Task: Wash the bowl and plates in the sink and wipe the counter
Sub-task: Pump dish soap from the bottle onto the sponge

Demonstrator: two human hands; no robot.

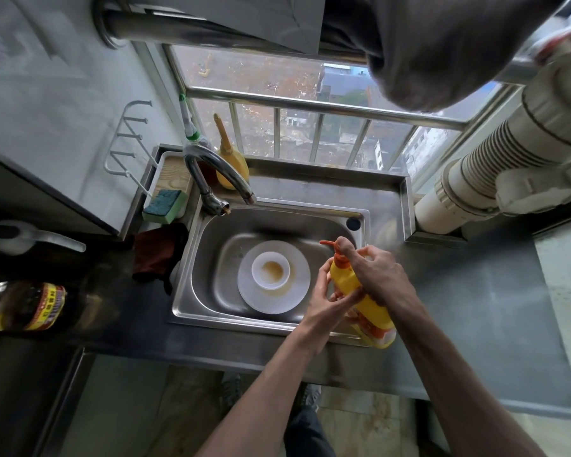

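Kitchen sink [195, 275], bowl [271, 269] on plate [274, 305] beside left hand [323, 296], right hand [379, 273] gripping bottle [343, 282]

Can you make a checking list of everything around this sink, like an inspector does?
Surface: dark counter, steel sink set in it.
Job's things: stained bowl on white plate in the sink; sponge and dark red cloth at the left.
Clutter: labelled dark bottle far left.
Grips: left grip and right grip both hold a yellow pump bottle.
Cables: nothing seen.
Surroundings: barred window, faucet, white pipe.
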